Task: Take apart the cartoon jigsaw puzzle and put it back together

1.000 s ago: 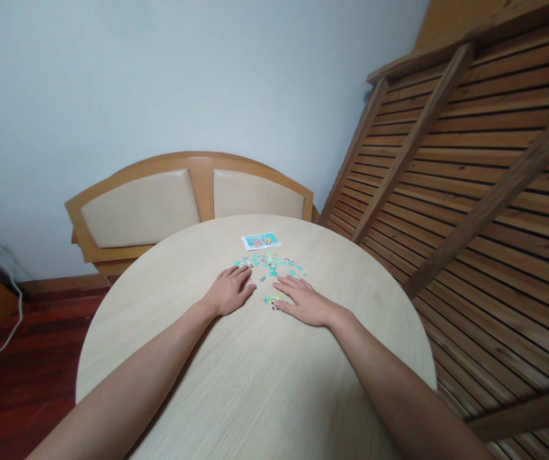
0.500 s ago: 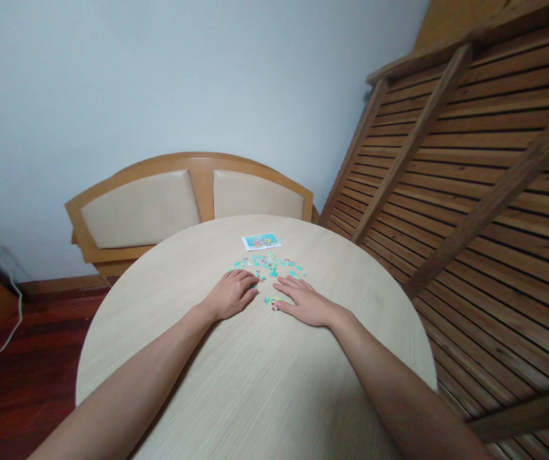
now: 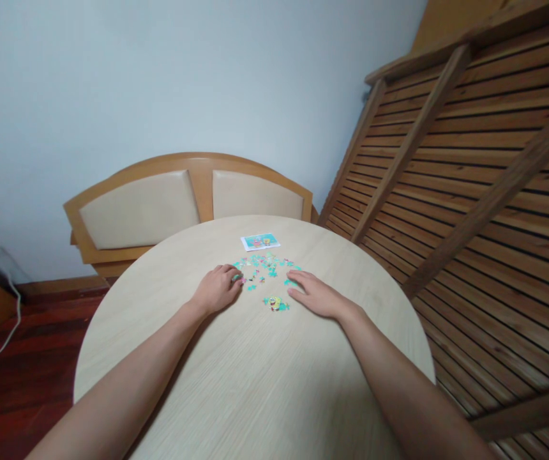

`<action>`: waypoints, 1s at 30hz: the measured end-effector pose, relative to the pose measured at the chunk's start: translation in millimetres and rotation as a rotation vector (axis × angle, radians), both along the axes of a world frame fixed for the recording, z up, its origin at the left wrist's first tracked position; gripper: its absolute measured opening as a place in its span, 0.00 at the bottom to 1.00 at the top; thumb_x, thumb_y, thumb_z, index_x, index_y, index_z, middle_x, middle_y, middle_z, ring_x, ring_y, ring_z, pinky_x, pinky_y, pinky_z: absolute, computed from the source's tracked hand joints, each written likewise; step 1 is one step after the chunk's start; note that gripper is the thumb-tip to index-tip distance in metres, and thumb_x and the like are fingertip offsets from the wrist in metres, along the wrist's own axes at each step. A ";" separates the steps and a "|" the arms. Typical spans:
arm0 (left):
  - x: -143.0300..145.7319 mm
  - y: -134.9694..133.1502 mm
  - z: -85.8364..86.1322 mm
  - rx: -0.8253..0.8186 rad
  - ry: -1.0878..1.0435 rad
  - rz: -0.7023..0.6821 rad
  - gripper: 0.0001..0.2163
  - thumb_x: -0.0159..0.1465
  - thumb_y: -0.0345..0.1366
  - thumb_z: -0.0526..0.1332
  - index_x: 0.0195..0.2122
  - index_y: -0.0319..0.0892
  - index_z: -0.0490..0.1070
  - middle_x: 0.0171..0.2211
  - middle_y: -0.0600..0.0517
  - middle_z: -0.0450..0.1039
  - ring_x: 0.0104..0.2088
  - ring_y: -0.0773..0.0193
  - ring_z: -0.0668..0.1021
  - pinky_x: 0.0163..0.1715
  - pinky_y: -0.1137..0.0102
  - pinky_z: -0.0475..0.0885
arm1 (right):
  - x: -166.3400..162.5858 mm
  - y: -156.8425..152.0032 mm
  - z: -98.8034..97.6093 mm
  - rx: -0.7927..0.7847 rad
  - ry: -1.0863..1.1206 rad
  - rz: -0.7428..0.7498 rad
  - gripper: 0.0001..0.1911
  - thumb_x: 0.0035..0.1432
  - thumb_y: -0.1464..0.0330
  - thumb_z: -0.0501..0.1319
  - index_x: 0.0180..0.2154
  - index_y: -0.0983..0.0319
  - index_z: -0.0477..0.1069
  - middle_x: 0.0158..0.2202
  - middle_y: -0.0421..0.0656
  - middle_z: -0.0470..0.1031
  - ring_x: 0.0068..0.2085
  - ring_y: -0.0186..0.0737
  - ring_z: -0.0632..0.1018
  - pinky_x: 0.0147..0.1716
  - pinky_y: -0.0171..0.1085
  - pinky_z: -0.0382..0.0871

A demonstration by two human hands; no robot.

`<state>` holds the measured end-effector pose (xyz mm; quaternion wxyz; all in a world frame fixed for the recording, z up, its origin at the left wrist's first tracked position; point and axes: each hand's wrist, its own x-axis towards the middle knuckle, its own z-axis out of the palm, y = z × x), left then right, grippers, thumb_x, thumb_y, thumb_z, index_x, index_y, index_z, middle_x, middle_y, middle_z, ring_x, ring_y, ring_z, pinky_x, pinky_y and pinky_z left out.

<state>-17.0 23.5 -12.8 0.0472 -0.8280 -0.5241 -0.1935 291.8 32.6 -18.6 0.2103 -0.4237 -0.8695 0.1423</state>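
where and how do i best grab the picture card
Probably pinch the picture card by its right edge, coming in from the right with the right hand. It looks thin and lies roughly flat on the table, and loose puzzle pieces spread just before its near edge, not beside its right one.

Dim, soft light, faint shadow on the tabletop (image 3: pixel 250 377), edges stretched, small puzzle pieces (image 3: pixel 269 262) blurry

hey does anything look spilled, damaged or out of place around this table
No damage shows. Loose puzzle pieces lie scattered on the round table, with none visible on the floor. The slatted wooden frame on the right looks oddest: it appears tilted, though the wide lens may exaggerate that.
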 end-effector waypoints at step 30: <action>-7.9 5.7 -10.3 -0.089 -0.096 -0.168 0.19 0.69 0.40 0.53 0.58 0.39 0.68 0.54 0.41 0.74 0.55 0.51 0.74 0.57 0.57 0.69 | 16.9 12.7 -10.6 -0.024 -0.074 -0.052 0.28 0.64 0.57 0.56 0.60 0.66 0.68 0.63 0.55 0.66 0.65 0.52 0.65 0.66 0.52 0.56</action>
